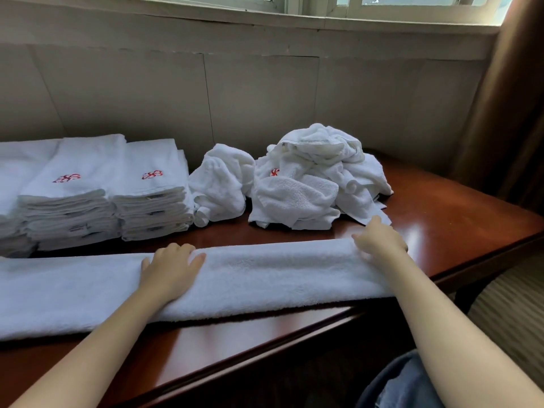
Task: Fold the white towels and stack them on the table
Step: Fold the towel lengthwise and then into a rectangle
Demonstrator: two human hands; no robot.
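White towels [265, 278] with red emblems [152, 174], glossy reddish-brown table [459, 207]

Soft daylight from window [382, 1], glare on glossy table [441, 213], curved wide-angle edges, slight blur

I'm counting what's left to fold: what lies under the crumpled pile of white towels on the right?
The crumpled pile of white terry towels rests on the glossy reddish-brown wooden table. One red embroidered logo shows; the lower layers are covered, so the count stays unclear.
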